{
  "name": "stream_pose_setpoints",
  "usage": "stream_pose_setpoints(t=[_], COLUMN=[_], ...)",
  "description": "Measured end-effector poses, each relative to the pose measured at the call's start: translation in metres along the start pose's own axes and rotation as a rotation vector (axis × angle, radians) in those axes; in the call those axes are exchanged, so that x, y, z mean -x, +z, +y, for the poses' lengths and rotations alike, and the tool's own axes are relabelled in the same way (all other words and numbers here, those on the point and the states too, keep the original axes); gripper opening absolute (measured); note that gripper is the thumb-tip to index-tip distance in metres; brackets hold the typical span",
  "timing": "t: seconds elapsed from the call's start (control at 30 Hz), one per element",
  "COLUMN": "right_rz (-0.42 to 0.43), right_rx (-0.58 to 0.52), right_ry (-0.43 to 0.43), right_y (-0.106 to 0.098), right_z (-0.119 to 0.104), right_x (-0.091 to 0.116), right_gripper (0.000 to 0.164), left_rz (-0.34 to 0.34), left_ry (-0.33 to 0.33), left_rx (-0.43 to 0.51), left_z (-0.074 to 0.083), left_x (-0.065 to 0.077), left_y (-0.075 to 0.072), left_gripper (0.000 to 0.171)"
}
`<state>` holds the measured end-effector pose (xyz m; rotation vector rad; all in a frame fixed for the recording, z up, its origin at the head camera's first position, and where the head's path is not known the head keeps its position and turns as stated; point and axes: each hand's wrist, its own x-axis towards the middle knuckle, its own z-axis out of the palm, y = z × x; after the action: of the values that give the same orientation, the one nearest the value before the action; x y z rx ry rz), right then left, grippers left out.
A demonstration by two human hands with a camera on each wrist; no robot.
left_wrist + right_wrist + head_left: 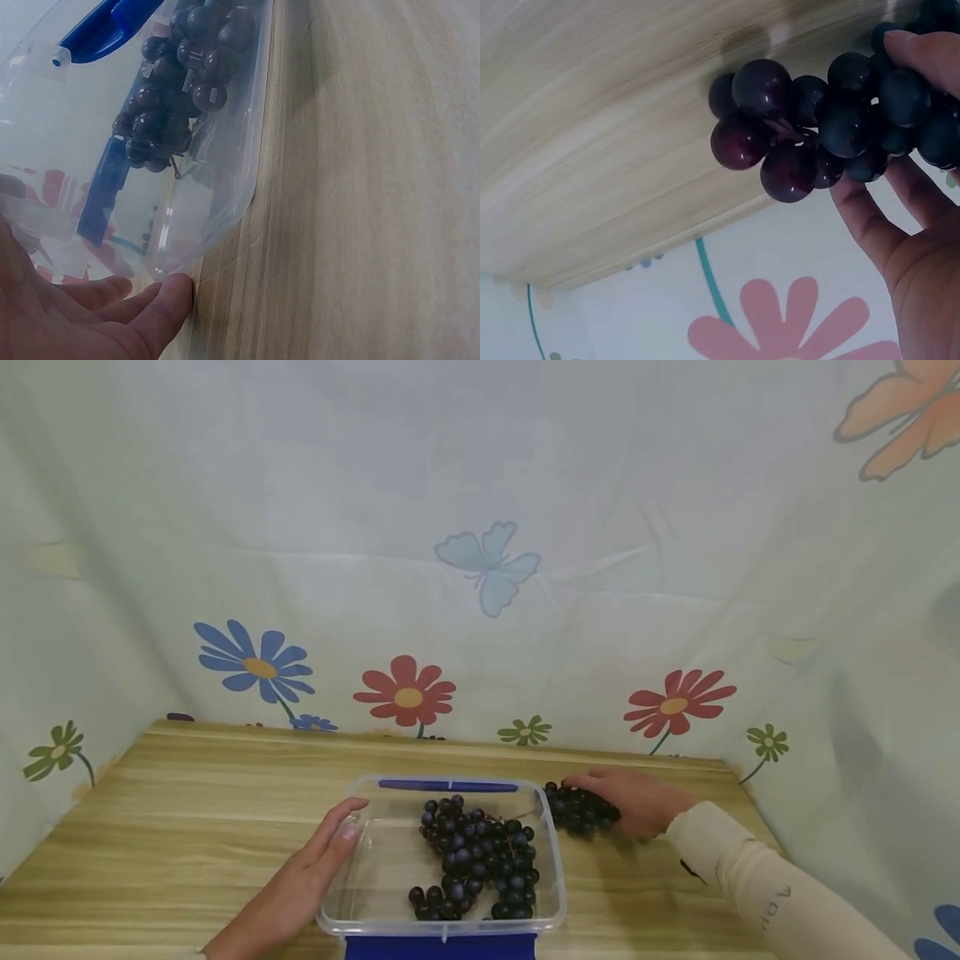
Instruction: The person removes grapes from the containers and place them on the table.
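A clear plastic container point(553, 868) with blue latches stands on the table, its top uncovered. Dark purple grapes point(480, 852) lie inside it, mostly toward its right half; through the wall they show in the left wrist view point(161, 112). My left hand point(307, 868) rests against the container's left side, fingers mostly straight, fingertips touching the outer wall. Just beyond the container's right side, my right hand point(637, 802) holds another bunch of grapes point(573, 810). In the right wrist view, thumb and fingers lie on opposite sides of that bunch point(844, 124).
The wood-grain table point(187, 827) extends to both sides of the container. Behind it hangs a pale cloth point(322, 593) printed with flowers and butterflies, which also encloses the left and right sides.
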<state>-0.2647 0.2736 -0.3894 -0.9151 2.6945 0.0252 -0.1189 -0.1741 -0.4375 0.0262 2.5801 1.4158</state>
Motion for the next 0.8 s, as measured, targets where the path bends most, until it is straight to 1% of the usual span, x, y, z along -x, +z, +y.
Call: stream_pose_setpoints(t=[0.1, 0.3, 0.6, 0.7, 0.8], right_rz=[-0.006, 0.013, -0.007, -0.027, -0.028], right_rx=[0.016, 0.063, 0.054, 0.046, 0.048], right_ry=[0.007, -0.003, 0.039, 0.053, 0.044], right_y=[0.000, 0.001, -0.001, -0.002, -0.003], right_z=[0.005, 0.013, 0.009, 0.007, 0.006], right_x=[0.005, 0.016, 0.019, 0.019, 0.019], right_gripper=[0.089, 0.083, 0.085, 0.088, 0.092], left_rz=[0.002, 0.014, 0.011, 0.014, 0.009], left_ry=[0.000, 0.003, 0.007, 0.013, 0.010], left_rx=[-0.003, -0.018, -0.020, -0.016, -0.021], left_z=[0.000, 0.000, 0.001, 0.001, 0.002], left_x=[0.000, 0.001, 0.001, 0.001, 0.002], left_y=[0.000, 0.001, 0.000, 0.001, 0.000], left_gripper=[0.054, 0.053, 0.053, 0.052, 0.054])
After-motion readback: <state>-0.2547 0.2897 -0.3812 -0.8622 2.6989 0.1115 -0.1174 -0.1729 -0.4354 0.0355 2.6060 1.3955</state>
